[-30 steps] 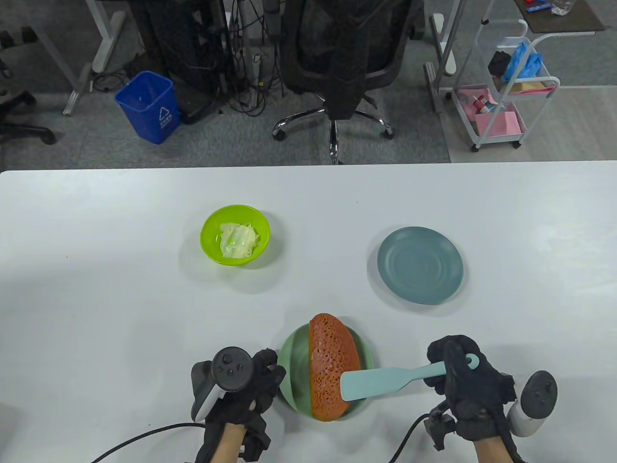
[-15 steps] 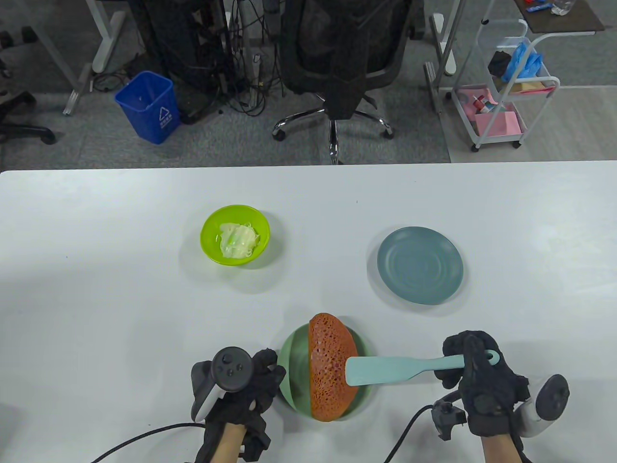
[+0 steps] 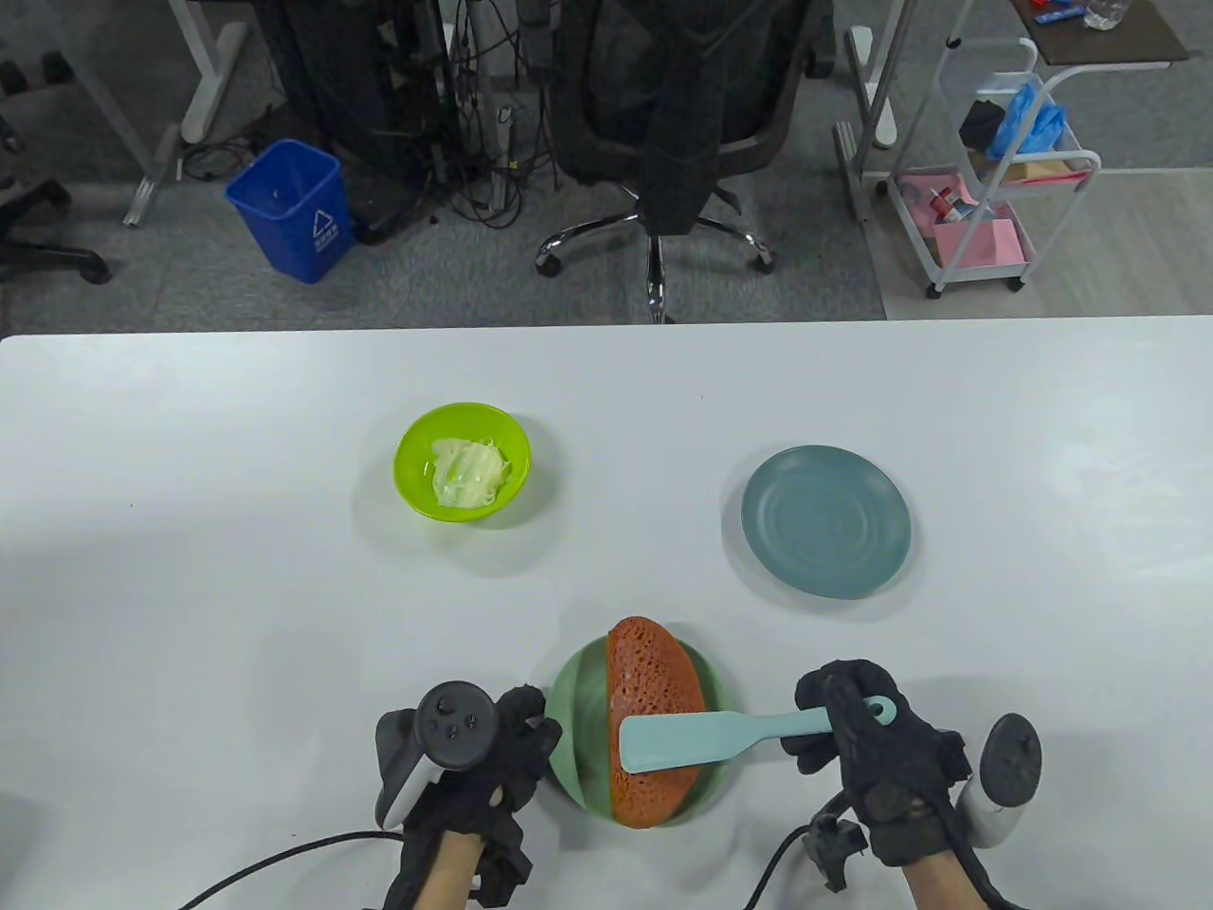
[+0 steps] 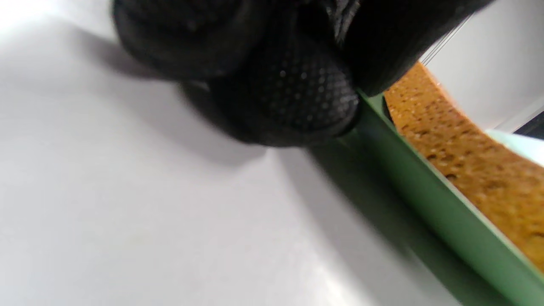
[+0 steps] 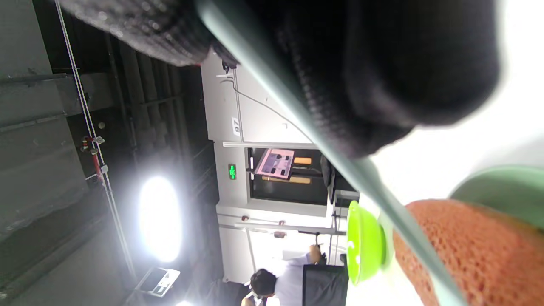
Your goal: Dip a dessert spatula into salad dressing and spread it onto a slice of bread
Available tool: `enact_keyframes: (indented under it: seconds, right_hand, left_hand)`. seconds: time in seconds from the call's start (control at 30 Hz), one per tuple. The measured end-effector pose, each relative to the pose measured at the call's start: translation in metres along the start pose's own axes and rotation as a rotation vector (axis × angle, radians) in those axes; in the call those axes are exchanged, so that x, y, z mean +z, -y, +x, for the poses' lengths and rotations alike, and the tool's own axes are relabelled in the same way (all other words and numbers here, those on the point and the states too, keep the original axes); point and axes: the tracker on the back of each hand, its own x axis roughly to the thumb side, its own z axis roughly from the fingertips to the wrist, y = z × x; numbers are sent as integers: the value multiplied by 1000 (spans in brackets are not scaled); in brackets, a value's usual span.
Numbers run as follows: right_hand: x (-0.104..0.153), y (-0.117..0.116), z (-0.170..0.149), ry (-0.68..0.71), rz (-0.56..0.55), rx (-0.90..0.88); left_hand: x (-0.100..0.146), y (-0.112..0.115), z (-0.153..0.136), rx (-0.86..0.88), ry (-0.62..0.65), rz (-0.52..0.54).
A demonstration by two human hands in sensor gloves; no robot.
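Observation:
An orange-brown bread slice [image 3: 654, 692] lies on a light green plate [image 3: 569, 706] near the table's front edge. My right hand [image 3: 853, 725] grips the handle of a pale blue dessert spatula [image 3: 682, 741], whose flat blade lies across the lower half of the bread. My left hand [image 3: 521, 744] rests at the plate's left rim, its fingers [image 4: 293, 97] touching the plate's edge [image 4: 425, 199]. A lime green bowl [image 3: 417, 450] holding pale salad dressing [image 3: 468, 471] stands further back on the left. In the right wrist view the spatula [image 5: 374, 191] runs edge-on toward the bread [image 5: 476, 250].
A grey-blue plate [image 3: 825, 521] with nothing on it sits at the right of the white table [image 3: 190, 569]. Beyond the far edge stand a blue bin [image 3: 292, 209], an office chair [image 3: 663, 123] and a white cart [image 3: 995, 180]. Glove cables trail off the front edge.
My right hand has drawn the spatula leftward across the bread, so the blade now covers more of the slice. The left hand has stayed at the plate's rim.

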Motion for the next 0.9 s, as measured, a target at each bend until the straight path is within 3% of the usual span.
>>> enact_keyframes:
  seconds: [0.3,0.67,0.9]
  right_hand:
    - [3,7,17,42,-44,112]
    - [5,39,24,63,-167,84]
    - [5,39,22,85,-174,56]
  left_hand:
    - [0,0,0,1,1,1]
    - [0,0,0,1,1,0]
    - [0,0,0,1,1,0]
